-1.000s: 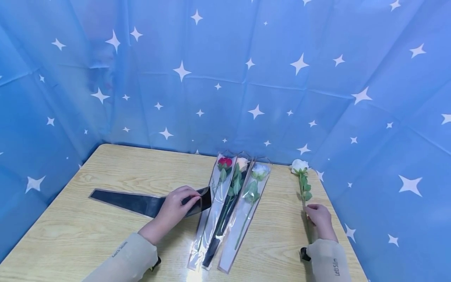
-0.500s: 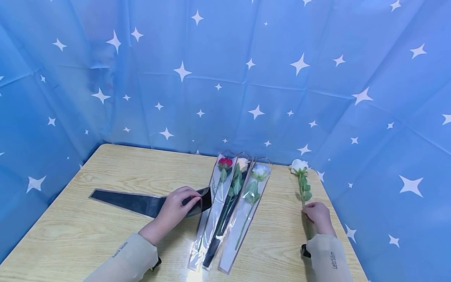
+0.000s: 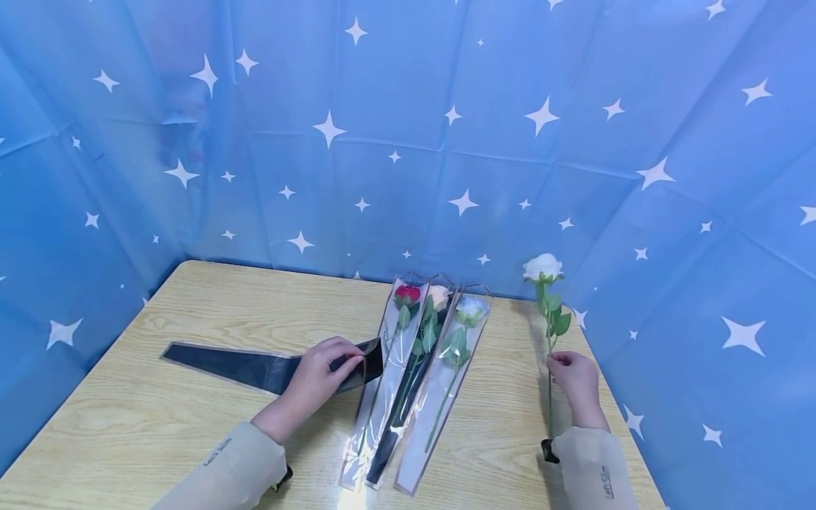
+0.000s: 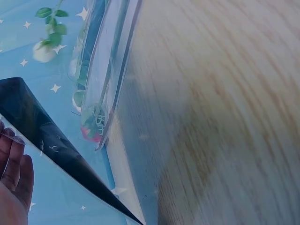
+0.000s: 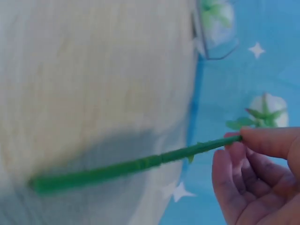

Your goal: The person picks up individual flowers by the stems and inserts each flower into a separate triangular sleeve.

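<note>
In the head view my left hand [image 3: 315,375] pinches the wide mouth of a black flower sleeve [image 3: 232,363], which lies across the table with its narrow end to the left. The mouth stands partly lifted off the tabletop. On the right, my right hand [image 3: 576,386] pinches the stem of a white rose [image 3: 543,268] between thumb and fingers. That rose is raised, bloom up and away from me. The right wrist view shows its green stem [image 5: 112,173] running down from the fingertips, the lower end over the table.
Three sleeved roses lie side by side mid-table: a red rose [image 3: 408,294], a cream rose [image 3: 438,297] and a pale blue rose [image 3: 472,310]. The wooden table [image 3: 108,425] backs onto a blue star-patterned curtain [image 3: 408,142].
My right hand has lifted the white rose off the table; its bloom has risen and the stem stands more upright. The left hand and black sleeve have stayed put.
</note>
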A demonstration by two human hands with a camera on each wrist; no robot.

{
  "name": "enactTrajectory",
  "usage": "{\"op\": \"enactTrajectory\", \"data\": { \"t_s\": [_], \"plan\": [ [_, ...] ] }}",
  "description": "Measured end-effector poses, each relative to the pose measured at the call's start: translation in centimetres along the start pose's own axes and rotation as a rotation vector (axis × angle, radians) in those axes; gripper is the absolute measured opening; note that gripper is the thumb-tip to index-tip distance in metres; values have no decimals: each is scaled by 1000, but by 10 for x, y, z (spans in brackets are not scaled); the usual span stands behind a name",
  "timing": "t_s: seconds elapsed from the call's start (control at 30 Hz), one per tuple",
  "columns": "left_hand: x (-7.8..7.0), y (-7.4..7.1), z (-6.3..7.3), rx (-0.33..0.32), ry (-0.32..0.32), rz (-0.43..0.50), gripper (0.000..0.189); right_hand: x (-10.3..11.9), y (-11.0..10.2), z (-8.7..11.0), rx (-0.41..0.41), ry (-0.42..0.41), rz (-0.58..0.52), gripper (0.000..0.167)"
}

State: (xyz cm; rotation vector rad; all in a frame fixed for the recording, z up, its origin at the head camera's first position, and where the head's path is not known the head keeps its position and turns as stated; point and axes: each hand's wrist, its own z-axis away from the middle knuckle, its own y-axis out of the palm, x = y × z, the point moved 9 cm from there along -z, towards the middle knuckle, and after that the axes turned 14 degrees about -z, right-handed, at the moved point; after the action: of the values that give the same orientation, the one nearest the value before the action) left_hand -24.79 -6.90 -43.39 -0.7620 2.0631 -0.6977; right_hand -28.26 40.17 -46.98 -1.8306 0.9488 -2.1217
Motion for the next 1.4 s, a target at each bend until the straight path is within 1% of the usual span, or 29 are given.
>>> {"op": "enactTrajectory", "data": {
  "t_s": [0.1,0.17,0.33,0.43,0.57,0.7,0.8,1.03,1.13,1.4],
  "plan": [
    [0,0,0,3,-7,-1,5,13,-1,2,-38,-37,13,32],
    [0,0,0,5,-10,0,5,21,-1,5,-60,-42,12,31],
    [0,0,0,3,-16,-1,6,43,-1,14,-122,-78,-44,29],
    [0,-1,-1,0,-20,-6,5,55,-1,17,-162,-131,-85,28],
    [0,-1,-1,7,-25,-6,6,63,5,17,-192,-196,-159,24],
    [0,0,0,14,-17,-7,6,66,11,17,-215,-246,-271,21],
    [0,0,0,14,-17,-5,7,71,16,20,-225,-285,-380,19],
    [1,-1,-1,11,-28,4,7,83,27,28,-202,-337,-626,22],
    [1,-1,-2,11,-27,10,7,87,30,33,-203,-335,-733,22],
    [2,-1,-1,-1,-34,-4,6,89,45,42,-192,-251,-1070,19]
  ]
}}
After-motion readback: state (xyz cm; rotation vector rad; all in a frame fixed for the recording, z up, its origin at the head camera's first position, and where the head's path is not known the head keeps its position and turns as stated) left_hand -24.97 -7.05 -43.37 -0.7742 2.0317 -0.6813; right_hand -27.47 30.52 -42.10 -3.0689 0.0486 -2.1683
